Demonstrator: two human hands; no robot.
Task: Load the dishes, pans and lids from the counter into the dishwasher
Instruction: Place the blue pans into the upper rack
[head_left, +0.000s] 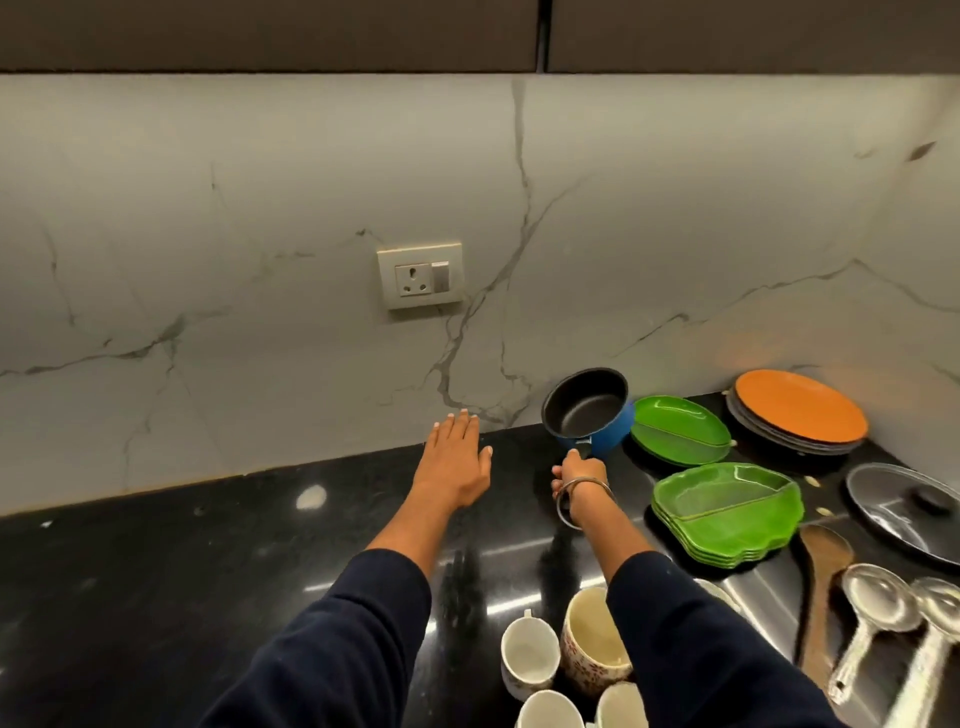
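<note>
The blue saucepan (589, 413) with a dark nonstick inside tilts at the back of the black worktop (156, 597), by the marble wall. The right hand (579, 480) grips its handle, fingers curled round it. The left hand (460, 460) hovers flat beside it, fingers straight and together. Green divided plates (727, 506) lie to the right, mugs (592, 642) nearer.

navy sleeves (332, 639), metal bangle (582, 493) R wrist
</note>
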